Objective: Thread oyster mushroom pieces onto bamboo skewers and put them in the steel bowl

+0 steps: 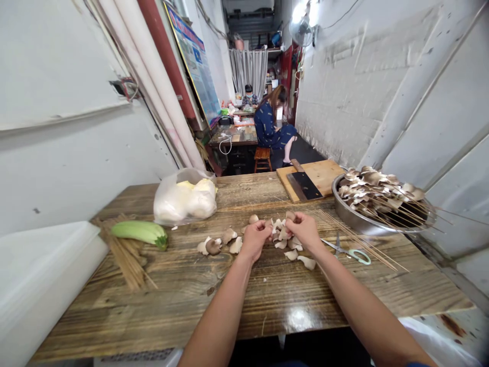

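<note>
Over the wooden table, my right hand (304, 230) pinches a piece of oyster mushroom (290, 216) between thumb and fingers. Close beside it, my left hand (256, 238) is closed in a pinch; what its fingertips hold, if anything, is hidden. Torn mushroom pieces (293, 254) lie under and between the hands. Another small group of mushroom pieces (213, 246) rests to the left of my left hand. Scissors with pale green handles (359, 256) lie right of my right wrist, next to several thin bamboo skewers (357, 239).
A metal basin (355, 219) of skewered mushrooms stands at the right. Behind are a cutting board (328, 176) and cleaver (304, 185). At left lie a bagged pale item (183, 201), a green squash (139, 232), a skewer bundle (128, 260) and white plastic (57, 275). Two people sit farther back.
</note>
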A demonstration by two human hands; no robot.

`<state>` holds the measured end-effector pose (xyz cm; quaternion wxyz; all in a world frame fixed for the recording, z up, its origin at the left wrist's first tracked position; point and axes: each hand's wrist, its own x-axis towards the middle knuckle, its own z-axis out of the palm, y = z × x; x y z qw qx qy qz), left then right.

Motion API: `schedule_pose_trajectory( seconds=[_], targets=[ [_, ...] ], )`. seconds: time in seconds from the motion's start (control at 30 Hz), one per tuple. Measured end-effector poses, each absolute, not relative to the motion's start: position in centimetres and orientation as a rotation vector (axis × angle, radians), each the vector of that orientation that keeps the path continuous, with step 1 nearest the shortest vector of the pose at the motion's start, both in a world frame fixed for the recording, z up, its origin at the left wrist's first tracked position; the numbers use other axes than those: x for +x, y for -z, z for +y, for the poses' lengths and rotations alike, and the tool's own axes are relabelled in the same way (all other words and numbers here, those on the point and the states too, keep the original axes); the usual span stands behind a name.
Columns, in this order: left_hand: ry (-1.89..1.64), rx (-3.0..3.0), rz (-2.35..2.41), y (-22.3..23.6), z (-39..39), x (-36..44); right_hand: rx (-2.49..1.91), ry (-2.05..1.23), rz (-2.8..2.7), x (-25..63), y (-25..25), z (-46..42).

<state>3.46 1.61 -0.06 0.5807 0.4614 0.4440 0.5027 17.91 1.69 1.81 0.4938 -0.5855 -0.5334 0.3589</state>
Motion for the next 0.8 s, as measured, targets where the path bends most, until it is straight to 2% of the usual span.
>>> schedule_pose_trajectory(
  seconds=[0.1, 0.23, 0.37, 0.53, 0.8],
  targets=[
    [-1.106, 1.277, 1.129, 0.5, 1.4, 3.9, -1.643, -0.483, -1.603, 20.2, -2.3, 2.3],
    [-1.016, 1.584, 1.316, 0.4, 1.3, 3.6, -1.852, -0.372, -1.869, 21.6, -2.7, 2.3],
    [-1.118, 1.876, 1.863, 0.2, 2.0, 1.7, -1.841, -0.191, -1.829, 20.8, -2.8, 2.0],
    [-0.689, 1.955, 2.33, 0.4, 2.0, 0.6, -1.756, -0.129, -1.883, 19.8, -2.5, 1.7],
    [-0.493, 2.025, 2.37, -0.1, 1.8, -0.4, -1.641, -0.169, -1.929, 18.9, -2.0, 1.5]
  ],
)
